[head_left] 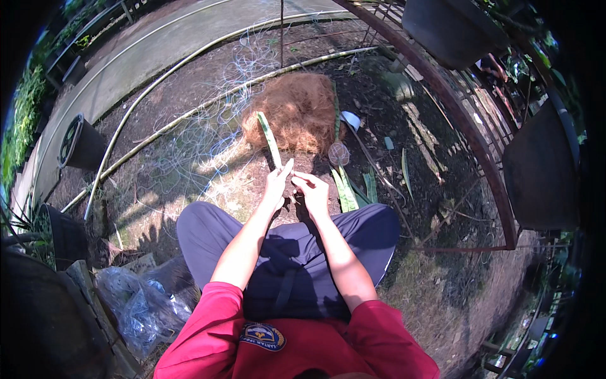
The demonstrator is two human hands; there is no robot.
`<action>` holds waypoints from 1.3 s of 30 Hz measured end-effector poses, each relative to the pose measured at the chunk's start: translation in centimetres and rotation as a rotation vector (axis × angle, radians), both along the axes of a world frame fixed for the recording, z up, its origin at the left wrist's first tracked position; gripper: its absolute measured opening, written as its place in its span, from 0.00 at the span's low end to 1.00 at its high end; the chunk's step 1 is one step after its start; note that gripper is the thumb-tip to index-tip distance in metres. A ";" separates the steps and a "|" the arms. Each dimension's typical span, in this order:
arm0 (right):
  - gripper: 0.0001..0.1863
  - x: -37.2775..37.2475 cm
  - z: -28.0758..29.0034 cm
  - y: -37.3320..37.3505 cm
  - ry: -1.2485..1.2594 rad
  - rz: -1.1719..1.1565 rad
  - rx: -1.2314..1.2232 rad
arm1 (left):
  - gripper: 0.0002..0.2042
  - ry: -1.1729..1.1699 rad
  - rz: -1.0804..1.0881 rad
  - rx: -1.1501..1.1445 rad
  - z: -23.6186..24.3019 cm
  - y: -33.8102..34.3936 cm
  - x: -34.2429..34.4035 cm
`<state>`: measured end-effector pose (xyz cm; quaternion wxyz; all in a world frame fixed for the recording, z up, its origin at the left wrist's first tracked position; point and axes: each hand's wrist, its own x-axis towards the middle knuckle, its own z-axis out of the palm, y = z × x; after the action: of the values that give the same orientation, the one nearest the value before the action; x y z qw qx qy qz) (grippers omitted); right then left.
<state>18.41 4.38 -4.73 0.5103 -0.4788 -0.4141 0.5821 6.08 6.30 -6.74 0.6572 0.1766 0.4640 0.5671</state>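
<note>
My left hand (pixel 276 188) grips a long striped green leaf (pixel 268 136) near its lower end, the blade angled up toward the brown fibre heap (pixel 290 101). Close beside it, my right hand (pixel 312 192) has its fingers pinched at the leaf's lower end, where small pale bits hang; their exact nature is unclear. More striped leaves (pixel 346 189) lie on the soil right of my hands, near a small round netted bundle (pixel 338 153). Both forearms reach forward between my bent legs.
Tangled pale-blue string (pixel 189 151) and long poles (pixel 145 146) lie ahead-left. A white bowl (pixel 350 120) sits beyond the leaves. Dark pots (pixel 540 170) and a rusty metal frame (pixel 480 145) stand right. A plastic bag (pixel 139 303) lies lower left, a bucket (pixel 81 140) farther up.
</note>
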 end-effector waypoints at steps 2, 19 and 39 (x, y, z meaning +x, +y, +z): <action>0.14 0.7 -0.6 1.1 0.027 -0.071 -0.024 | 0.10 -0.008 -0.026 -0.019 0.1 0.1 -0.6; 0.11 2.6 -7.7 3.1 -1.078 -0.155 0.439 | 0.09 0.201 0.225 -0.048 -2.8 1.1 -1.3; 0.13 0.2 -9.6 0.2 -1.661 0.637 0.557 | 0.21 -0.409 0.013 0.004 -2.1 0.5 -2.3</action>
<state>18.57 4.60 -14.35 -0.0368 -0.4658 -0.8829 0.0454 3.82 6.78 -8.80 0.7337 0.0560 0.3212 0.5962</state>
